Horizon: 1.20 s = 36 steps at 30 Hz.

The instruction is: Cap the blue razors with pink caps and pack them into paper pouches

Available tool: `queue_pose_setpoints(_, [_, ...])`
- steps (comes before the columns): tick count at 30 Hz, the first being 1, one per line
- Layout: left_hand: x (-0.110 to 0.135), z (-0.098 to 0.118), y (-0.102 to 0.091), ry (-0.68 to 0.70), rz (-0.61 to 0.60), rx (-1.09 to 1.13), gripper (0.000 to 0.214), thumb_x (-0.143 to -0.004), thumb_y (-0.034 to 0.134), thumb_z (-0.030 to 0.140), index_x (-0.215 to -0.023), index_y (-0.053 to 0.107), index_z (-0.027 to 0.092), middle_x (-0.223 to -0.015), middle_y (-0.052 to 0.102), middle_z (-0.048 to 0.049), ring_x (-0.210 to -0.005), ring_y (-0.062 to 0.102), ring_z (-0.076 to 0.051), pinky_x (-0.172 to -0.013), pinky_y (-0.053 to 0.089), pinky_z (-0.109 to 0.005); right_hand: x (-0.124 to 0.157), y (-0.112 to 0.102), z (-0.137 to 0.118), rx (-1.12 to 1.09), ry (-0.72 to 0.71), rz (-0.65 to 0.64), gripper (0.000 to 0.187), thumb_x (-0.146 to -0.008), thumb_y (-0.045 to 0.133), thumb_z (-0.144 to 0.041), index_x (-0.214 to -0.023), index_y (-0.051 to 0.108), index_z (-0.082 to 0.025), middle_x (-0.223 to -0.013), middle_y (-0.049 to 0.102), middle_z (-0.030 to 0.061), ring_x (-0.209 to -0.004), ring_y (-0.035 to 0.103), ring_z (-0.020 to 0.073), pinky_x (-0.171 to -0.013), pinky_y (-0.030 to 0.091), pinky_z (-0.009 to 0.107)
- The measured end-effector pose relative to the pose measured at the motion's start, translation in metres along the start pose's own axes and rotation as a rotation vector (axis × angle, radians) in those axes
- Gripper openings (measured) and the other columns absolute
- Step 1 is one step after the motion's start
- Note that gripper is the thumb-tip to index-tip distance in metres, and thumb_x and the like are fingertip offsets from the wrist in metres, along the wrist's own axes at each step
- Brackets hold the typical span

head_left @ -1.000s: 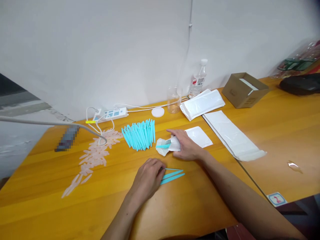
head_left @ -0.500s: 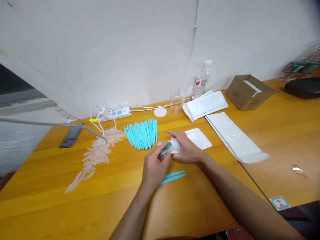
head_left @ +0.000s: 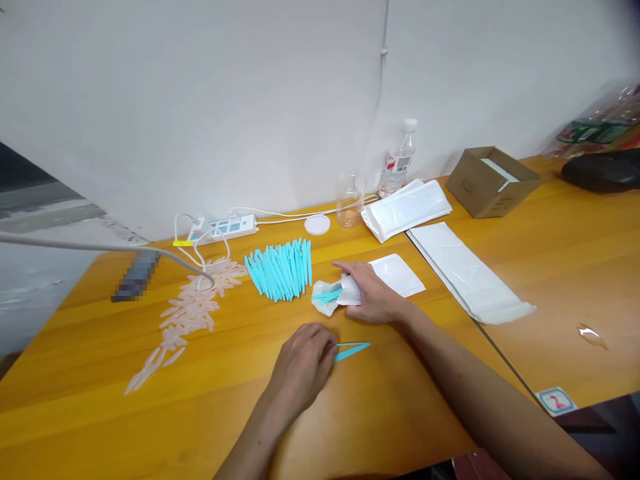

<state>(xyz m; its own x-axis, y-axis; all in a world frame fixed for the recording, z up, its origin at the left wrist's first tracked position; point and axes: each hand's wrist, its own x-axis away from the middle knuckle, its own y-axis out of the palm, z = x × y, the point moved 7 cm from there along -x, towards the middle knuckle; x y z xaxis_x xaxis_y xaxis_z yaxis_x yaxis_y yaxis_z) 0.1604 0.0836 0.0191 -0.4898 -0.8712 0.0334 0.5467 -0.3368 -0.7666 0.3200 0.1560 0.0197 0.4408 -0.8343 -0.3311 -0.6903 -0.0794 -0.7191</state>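
Observation:
My right hand (head_left: 373, 293) is closed round a small white pouch (head_left: 350, 291), whose open mouth faces left. Slim turquoise sticks (head_left: 330, 294) show inside that mouth. Nearer to me, my left hand (head_left: 306, 360) has its fingers pinched on the end of a slim, tapered turquoise stick (head_left: 350, 344) at the tabletop. Just below it lies a second turquoise stick (head_left: 353, 352), its left end hidden by the hand. A flat white pouch (head_left: 399, 275) rests beyond my right wrist. Behind the hands is a heap of turquoise sticks (head_left: 280, 270).
Pale pink translucent pieces (head_left: 190, 307) are scattered at left, near a power strip (head_left: 230, 227) with cables. A clear jar (head_left: 350, 203), its round lid (head_left: 317, 224) and a water bottle (head_left: 399, 160) stand by the wall. White packs (head_left: 467, 273) and a cardboard box (head_left: 493, 183) occupy the right.
My left hand has left the pouch mouth and moved down towards me to the loose sticks. The stick it held is now in the pouch. My right hand still grips the pouch.

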Motion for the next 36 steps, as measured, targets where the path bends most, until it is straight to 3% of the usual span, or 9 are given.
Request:
queue_pose_setpoints(6, [0.029, -0.03, -0.075, -0.165, 0.609, 0.647, 0.028, -0.088, 0.067, 0.033, -0.114, 0.06, 0.024, -0.096, 0.069, -0.0008, -0.074, 0.07, -0.014, -0.072, 0.059, -0.03, 0.0, -0.001, 0.0, -0.02, -0.009, 0.004, 0.088, -0.064, 0.064, -0.014, -0.147, 0.035, -0.02, -0.137, 0.052, 0.0135, -0.122, 0.049, 0.0313, -0.106, 0.037, 0.05])
queue_pose_setpoints(9, [0.014, -0.033, -0.068, -0.22, 0.744, 0.774, 0.026, -0.084, 0.073, 0.037, -0.1, 0.063, 0.019, -0.088, 0.07, -0.0013, -0.072, 0.071, -0.016, -0.065, 0.059, -0.027, -0.001, 0.001, -0.003, -0.031, -0.018, 0.003, 0.089, -0.063, 0.063, -0.013, -0.147, 0.035, -0.02, -0.135, 0.052, 0.0134, -0.12, 0.049, 0.031, -0.105, 0.038, 0.049])
queue_pose_setpoints(14, [-0.024, -0.013, -0.026, -0.142, 0.507, 0.558, 0.031, -0.089, 0.066, 0.039, -0.112, 0.071, 0.019, -0.093, 0.071, -0.0056, -0.072, 0.063, -0.014, -0.066, 0.053, -0.026, -0.001, 0.002, -0.006, -0.035, -0.026, 0.023, 0.087, -0.063, 0.064, -0.014, -0.146, 0.036, -0.02, -0.127, 0.056, 0.0125, -0.114, 0.051, 0.0298, -0.103, 0.04, 0.048])
queue_pose_setpoints(18, [0.004, -0.012, -0.032, -0.106, 0.588, 0.173, 0.031, -0.087, 0.069, 0.037, -0.114, 0.07, 0.023, -0.096, 0.066, -0.0042, -0.072, 0.057, -0.014, -0.067, 0.05, -0.027, 0.0, 0.001, -0.004, -0.032, -0.025, 0.017, 0.087, -0.063, 0.065, -0.015, -0.145, 0.037, -0.02, -0.127, 0.056, 0.0124, -0.115, 0.05, 0.0307, -0.104, 0.039, 0.049])
queue_pose_setpoints(23, [0.017, 0.0, 0.011, 0.062, 0.088, -0.14, 0.021, -0.09, 0.062, 0.026, -0.106, 0.074, 0.026, -0.102, 0.068, -0.0071, -0.092, 0.063, -0.023, -0.078, 0.052, -0.035, -0.001, 0.002, -0.002, -0.016, -0.017, -0.013, 0.088, -0.063, 0.065, -0.015, -0.146, 0.036, -0.019, -0.131, 0.055, 0.0138, -0.115, 0.051, 0.0313, -0.104, 0.038, 0.05])
queue_pose_setpoints(27, [0.022, 0.002, 0.006, 0.056, 0.027, -0.102, 0.018, -0.092, 0.054, 0.019, -0.092, 0.071, 0.022, -0.089, 0.069, -0.0055, -0.083, 0.064, -0.022, -0.073, 0.052, -0.035, 0.0, 0.002, -0.002, -0.019, -0.006, -0.002, 0.088, -0.063, 0.065, -0.015, -0.146, 0.037, -0.019, -0.132, 0.054, 0.0137, -0.118, 0.049, 0.0313, -0.105, 0.037, 0.049])
queue_pose_setpoints(30, [0.029, -0.007, -0.035, -0.044, 0.244, 0.231, 0.016, -0.093, 0.058, 0.024, -0.107, 0.066, 0.023, -0.083, 0.069, -0.0015, -0.074, 0.066, -0.016, -0.068, 0.054, -0.029, 0.0, 0.001, -0.001, -0.026, -0.002, 0.005, 0.088, -0.063, 0.065, -0.014, -0.146, 0.037, -0.019, -0.131, 0.055, 0.0133, -0.117, 0.05, 0.031, -0.105, 0.037, 0.05])
queue_pose_setpoints(33, [0.034, -0.02, -0.074, -0.164, 0.704, 0.523, 0.023, -0.09, 0.065, 0.031, -0.11, 0.062, 0.021, -0.082, 0.069, 0.0002, -0.071, 0.067, -0.014, -0.069, 0.056, -0.026, 0.0, 0.002, -0.003, -0.04, -0.014, 0.005, 0.089, -0.062, 0.065, -0.014, -0.147, 0.036, -0.021, -0.134, 0.054, 0.0131, -0.117, 0.05, 0.0311, -0.105, 0.037, 0.051])
queue_pose_setpoints(36, [0.014, -0.017, -0.07, -0.189, 0.858, 0.544, 0.021, -0.085, 0.071, 0.035, -0.099, 0.066, 0.019, -0.079, 0.069, 0.0001, -0.067, 0.064, -0.012, -0.064, 0.053, -0.023, -0.001, 0.002, -0.005, -0.062, -0.023, 0.026, 0.09, -0.061, 0.065, -0.014, -0.146, 0.037, -0.022, -0.132, 0.055, 0.0123, -0.117, 0.05, 0.0308, -0.105, 0.038, 0.05])
